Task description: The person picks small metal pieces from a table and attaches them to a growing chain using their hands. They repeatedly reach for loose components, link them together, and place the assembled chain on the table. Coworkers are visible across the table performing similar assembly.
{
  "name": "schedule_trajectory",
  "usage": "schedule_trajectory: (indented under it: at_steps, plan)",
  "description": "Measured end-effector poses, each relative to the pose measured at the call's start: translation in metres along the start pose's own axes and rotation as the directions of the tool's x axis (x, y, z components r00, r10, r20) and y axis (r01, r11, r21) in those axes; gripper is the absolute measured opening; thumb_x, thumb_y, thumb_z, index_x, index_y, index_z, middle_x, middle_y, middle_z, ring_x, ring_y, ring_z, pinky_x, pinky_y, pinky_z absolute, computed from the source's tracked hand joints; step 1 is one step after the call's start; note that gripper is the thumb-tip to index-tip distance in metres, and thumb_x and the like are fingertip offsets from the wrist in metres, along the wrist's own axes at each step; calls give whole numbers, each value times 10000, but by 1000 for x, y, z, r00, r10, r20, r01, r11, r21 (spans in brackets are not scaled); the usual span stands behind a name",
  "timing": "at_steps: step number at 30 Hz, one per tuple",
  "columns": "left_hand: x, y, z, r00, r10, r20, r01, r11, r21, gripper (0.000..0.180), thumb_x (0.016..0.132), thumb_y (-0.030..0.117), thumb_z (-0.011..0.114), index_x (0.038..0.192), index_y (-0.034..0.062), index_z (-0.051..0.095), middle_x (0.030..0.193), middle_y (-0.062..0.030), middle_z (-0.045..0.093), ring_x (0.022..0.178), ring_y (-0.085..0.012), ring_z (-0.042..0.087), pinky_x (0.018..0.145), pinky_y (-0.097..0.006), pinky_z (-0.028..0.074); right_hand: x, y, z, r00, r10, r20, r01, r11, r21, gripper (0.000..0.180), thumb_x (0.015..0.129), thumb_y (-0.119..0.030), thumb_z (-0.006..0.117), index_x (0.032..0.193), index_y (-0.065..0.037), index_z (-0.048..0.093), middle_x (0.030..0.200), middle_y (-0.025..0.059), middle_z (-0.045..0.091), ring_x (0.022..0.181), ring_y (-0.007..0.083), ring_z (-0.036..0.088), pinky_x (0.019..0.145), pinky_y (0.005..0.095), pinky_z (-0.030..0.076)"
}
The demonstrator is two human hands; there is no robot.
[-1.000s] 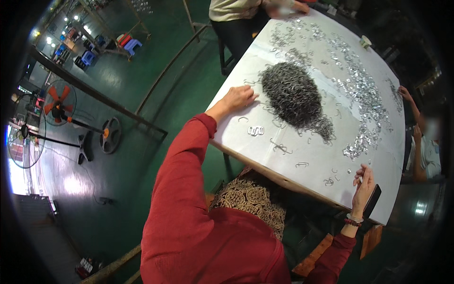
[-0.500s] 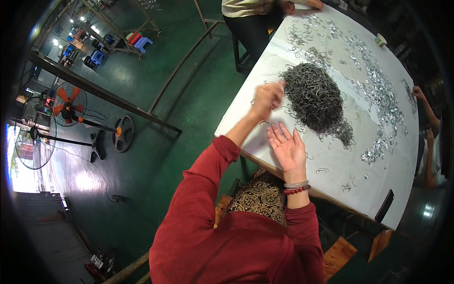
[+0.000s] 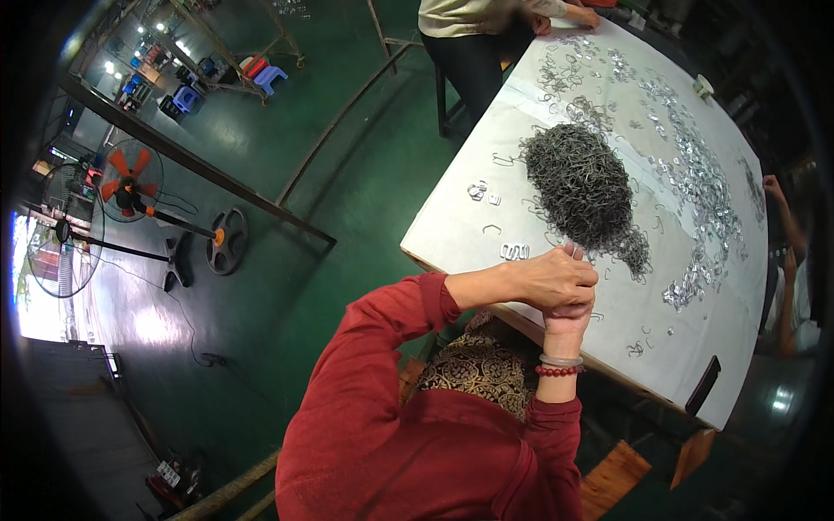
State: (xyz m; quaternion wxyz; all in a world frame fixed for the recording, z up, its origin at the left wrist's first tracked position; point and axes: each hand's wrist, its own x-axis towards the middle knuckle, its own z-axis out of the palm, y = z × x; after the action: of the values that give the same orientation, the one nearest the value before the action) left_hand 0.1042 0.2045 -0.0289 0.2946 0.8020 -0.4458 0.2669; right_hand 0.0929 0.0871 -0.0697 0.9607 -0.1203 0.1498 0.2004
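Observation:
My left hand (image 3: 549, 280) reaches across from the left and is closed, palm down, over my right hand (image 3: 570, 321). Whatever its fingers pinch is hidden beneath them. Most of the right hand lies under it; the fingertips poke out beyond, stretched, and the wrist carries a pale bangle and red beads. Just past both hands rises a dark heap of bent wire hooks (image 3: 580, 184). A short row of flat silver metal links (image 3: 514, 252) lies left of the hands, and a small cluster of shiny metal pieces (image 3: 476, 190) farther off.
Many shiny metal pieces (image 3: 699, 200) are strewn along the right of the white table (image 3: 443, 213). A dark flat object (image 3: 704, 385) lies at its near right edge. One person (image 3: 469, 26) stands at the far end; another person's arm (image 3: 786, 208) is at the right.
My left hand has moved right and nearer, from beside the heap onto my right hand. The right palm, bare and open before, is now mostly covered. The silver links beside the hands have come into sight.

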Motion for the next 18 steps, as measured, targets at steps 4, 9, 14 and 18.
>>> schedule_trajectory:
  at_steps: [4, 9, 14, 18]
  plan:
    - [0, 3, -9, 1000, 10, 14, -11, 998, 66, 158, 774, 230, 620, 842, 104, 553, 753, -5, 496, 685, -165, 556, 492, -343, 459, 8, -3, -30, 921, 136, 366, -178, 981, 83, 401, 998, -284, 408, 1331, -75, 486, 1408, 60, 469, 1296, 196, 429, 1118, 398, 313]
    - [0, 6, -3, 1000, 11, 4, -11, 990, 140, 210, 790, 220, 606, 967, 110, 583, 756, 3, 489, 679, -142, 540, 472, -304, 443, -1, -1, -22, 920, 155, 359, -198, 977, 85, 406, 980, -333, 462, 1270, -52, 509, 1304, 80, 520, 1229, 212, 466, 1092, 396, 340]
    - [6, 13, -2, 995, 72, -71, -60, 986, 154, 385, 751, 198, 651, 1118, 102, 586, 765, 17, 502, 684, -130, 522, 473, -274, 436, -7, -6, -35, 965, 113, 238, -141, 984, 105, 396, 967, -366, 493, 1205, -51, 526, 1217, 86, 550, 1170, 217, 497, 1054, 391, 379]
    - [9, 12, -6, 993, 74, -89, -63, 991, 117, 419, 715, 190, 684, 1116, 99, 604, 763, 17, 504, 693, -144, 520, 509, -269, 441, -13, -5, -43, 977, 126, 170, -146, 983, 114, 377, 967, -373, 488, 1169, -60, 547, 1158, 84, 585, 1114, 207, 545, 983, 380, 452]
